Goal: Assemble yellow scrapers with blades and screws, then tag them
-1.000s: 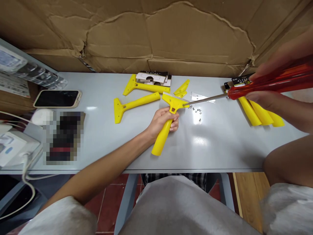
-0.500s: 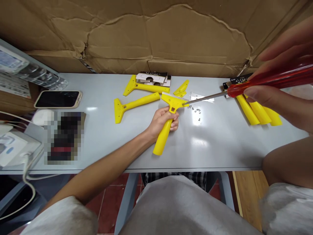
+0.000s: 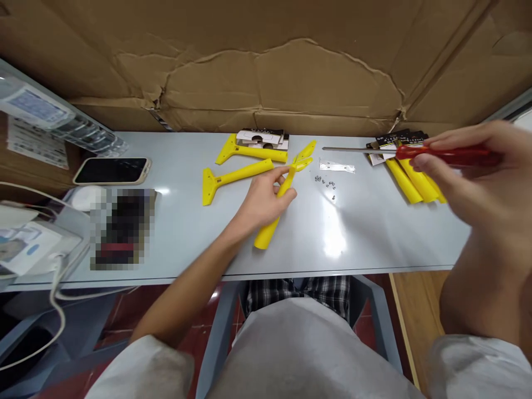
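Note:
My left hand (image 3: 266, 200) grips a yellow scraper (image 3: 266, 235) near its head, with the thumb on one side. The scraper is turned nearly edge-on, so much of its head is hidden. In my right hand (image 3: 494, 183), raised on the right, is a screwdriver (image 3: 409, 152) with a red handle; its metal shaft points left, clear of the scraper. A small yellow plate (image 3: 306, 149) lies just beyond the scraper's head. Several small screws (image 3: 324, 182) are scattered to the right, in front of a flat silvery strip (image 3: 337, 166).
Two yellow scrapers (image 3: 243, 172) (image 3: 257, 153) lie on the left, beside black-and-white packaging (image 3: 264, 136). More yellow handles (image 3: 405, 180) with black cards are on the right. A phone (image 3: 112, 170), a water bottle (image 3: 62, 119) and white cables (image 3: 58, 288) occupy the left side. Cardboard (image 3: 266, 83) stands behind.
The screwdriver tip has come off the scraper's head and moved away from it. My left hand has turned the scraper from face-up to nearly edge-on.

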The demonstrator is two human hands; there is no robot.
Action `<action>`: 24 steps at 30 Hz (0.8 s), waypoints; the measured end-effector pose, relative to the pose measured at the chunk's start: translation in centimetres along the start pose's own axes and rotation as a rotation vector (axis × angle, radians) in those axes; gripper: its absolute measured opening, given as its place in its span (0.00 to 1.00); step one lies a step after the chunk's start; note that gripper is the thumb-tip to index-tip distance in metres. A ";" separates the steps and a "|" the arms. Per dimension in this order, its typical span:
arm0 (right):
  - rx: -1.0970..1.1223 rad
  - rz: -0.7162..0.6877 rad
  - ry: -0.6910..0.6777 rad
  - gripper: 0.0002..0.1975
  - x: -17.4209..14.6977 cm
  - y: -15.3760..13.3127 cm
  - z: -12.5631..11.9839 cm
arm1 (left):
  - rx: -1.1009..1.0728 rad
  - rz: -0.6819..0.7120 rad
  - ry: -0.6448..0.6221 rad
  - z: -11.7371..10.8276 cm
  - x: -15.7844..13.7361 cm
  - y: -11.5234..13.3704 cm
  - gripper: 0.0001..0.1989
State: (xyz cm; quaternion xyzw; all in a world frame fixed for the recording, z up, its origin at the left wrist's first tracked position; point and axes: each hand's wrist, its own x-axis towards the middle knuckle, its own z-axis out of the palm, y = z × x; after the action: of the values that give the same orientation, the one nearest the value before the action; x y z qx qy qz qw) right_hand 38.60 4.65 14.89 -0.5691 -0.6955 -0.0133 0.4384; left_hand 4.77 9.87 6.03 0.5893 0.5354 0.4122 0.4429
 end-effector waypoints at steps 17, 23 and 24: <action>-0.067 0.332 0.009 0.09 -6.7 5.9 7.6 | 0.972 0.090 -0.059 3.2 -1.7 -0.2 0.28; -0.095 0.239 -0.154 0.10 -7.4 7.6 9.3 | 1.053 0.127 -0.099 4.2 -0.8 -0.5 0.18; -0.105 0.215 -0.165 0.10 -7.4 7.8 9.6 | 1.064 0.126 -0.103 4.4 -0.8 -0.4 0.17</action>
State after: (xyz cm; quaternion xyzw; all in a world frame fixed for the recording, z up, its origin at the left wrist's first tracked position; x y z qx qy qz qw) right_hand 38.95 6.62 0.63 -0.6615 -0.6627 0.0443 0.3483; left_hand 8.78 8.75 4.42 0.7827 0.6116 0.0800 0.0833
